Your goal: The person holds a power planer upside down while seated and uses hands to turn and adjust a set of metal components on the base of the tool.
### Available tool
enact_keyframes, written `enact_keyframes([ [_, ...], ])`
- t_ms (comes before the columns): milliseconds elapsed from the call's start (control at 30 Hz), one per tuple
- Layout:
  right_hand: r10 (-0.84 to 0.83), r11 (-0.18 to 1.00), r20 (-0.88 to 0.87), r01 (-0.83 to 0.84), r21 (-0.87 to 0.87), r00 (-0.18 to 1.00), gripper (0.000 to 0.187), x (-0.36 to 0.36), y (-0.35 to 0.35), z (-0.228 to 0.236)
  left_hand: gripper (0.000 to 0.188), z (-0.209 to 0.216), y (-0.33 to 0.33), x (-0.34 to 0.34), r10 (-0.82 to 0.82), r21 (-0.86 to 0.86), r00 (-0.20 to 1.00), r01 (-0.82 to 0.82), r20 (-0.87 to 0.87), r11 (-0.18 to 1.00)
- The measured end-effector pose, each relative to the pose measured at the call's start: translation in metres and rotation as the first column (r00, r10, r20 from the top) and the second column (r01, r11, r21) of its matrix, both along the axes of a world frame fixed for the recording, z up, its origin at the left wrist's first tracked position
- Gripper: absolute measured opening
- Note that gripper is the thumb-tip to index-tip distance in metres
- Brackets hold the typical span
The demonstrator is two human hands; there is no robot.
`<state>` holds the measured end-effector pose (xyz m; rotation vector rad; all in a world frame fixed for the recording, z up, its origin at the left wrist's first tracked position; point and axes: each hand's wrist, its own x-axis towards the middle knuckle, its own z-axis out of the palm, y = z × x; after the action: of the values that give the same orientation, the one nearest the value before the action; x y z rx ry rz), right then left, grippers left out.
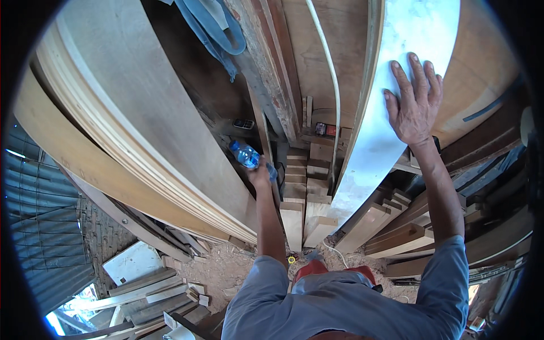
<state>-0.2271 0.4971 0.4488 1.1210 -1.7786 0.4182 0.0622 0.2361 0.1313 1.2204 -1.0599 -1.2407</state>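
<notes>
My left hand is closed around a clear plastic water bottle with a blue cap. The bottle lies tilted, its cap pointing away from me to the left, beside the large pale wooden sheet. My right hand rests flat, fingers spread, on a long whitish board that stands leaning at the right. A dark mobile phone lies just beyond the bottle. Whatever the bottle rests on, if anything, is hidden by my hand and the wood.
Stacked plywood sheets lean on the left. Cut timber blocks stand between the boards. A white cable hangs down the middle, near a small red and black device. Blue-grey cloth hangs at the top. Wood offcuts lie lower left.
</notes>
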Motion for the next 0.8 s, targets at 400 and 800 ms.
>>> enact_keyframes([
  [400,0.087,0.996,-0.041,-0.087,0.005,0.995,0.044,-0.004,-0.007,-0.001,0.060,-0.025,-0.191,-0.026,0.453,0.445,0.871,-0.487,0.190,0.751],
  [800,0.112,0.990,-0.124,-0.099,0.104,0.986,0.048,-0.013,0.000,0.002,0.048,-0.062,-0.334,-0.039,0.391,0.224,0.717,-0.599,0.577,0.769],
])
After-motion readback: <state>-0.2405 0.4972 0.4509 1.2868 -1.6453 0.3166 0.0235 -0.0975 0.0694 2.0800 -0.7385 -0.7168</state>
